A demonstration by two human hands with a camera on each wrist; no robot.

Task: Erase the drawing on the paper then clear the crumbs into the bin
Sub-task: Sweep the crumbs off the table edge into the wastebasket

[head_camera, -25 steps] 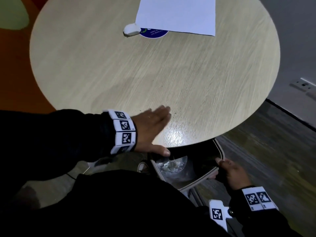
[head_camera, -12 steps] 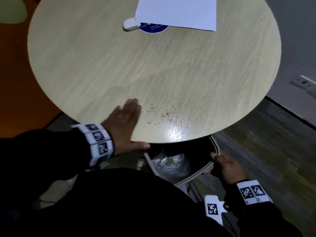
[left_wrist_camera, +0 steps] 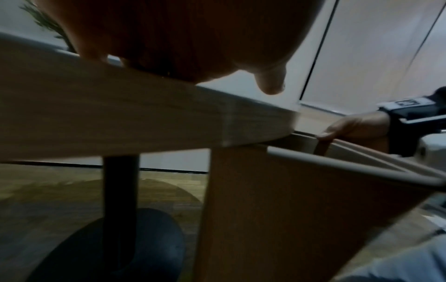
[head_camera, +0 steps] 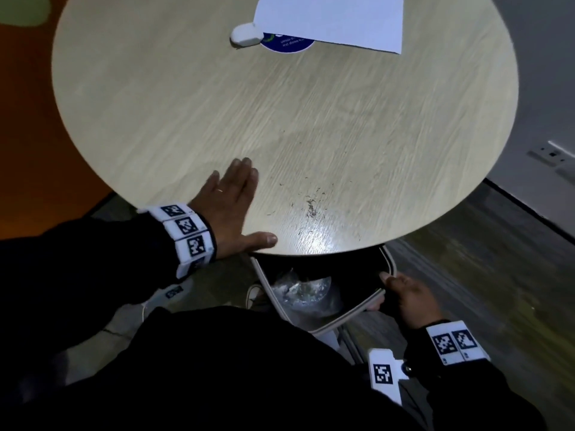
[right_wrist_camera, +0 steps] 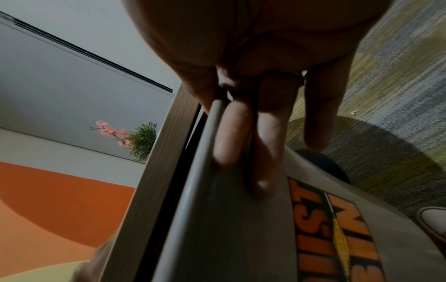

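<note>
Dark eraser crumbs (head_camera: 309, 206) lie scattered on the round wooden table (head_camera: 186, 113) near its front edge. My left hand (head_camera: 231, 206) lies flat on the table just left of them, fingers straight, thumb along the edge. Below the edge, my right hand (head_camera: 407, 298) grips the rim of the grey bin (head_camera: 357, 311), held under the table; in the right wrist view fingers (right_wrist_camera: 229, 133) curl over the bin rim (right_wrist_camera: 193, 181). White paper (head_camera: 333, 17) lies at the far side with a white eraser (head_camera: 245, 34) beside it.
A blue round sticker (head_camera: 287, 45) peeks from under the paper. The bin holds crumpled clear plastic (head_camera: 300, 289). A black table post and round base (left_wrist_camera: 115, 238) stand below. A wall socket (head_camera: 549, 155) is at right. Patterned carpet covers the floor.
My left hand swept back from right to left across the front of the table, uncovering the crumbs, then shifted slightly forward. The right hand keeps holding the bin under the edge.
</note>
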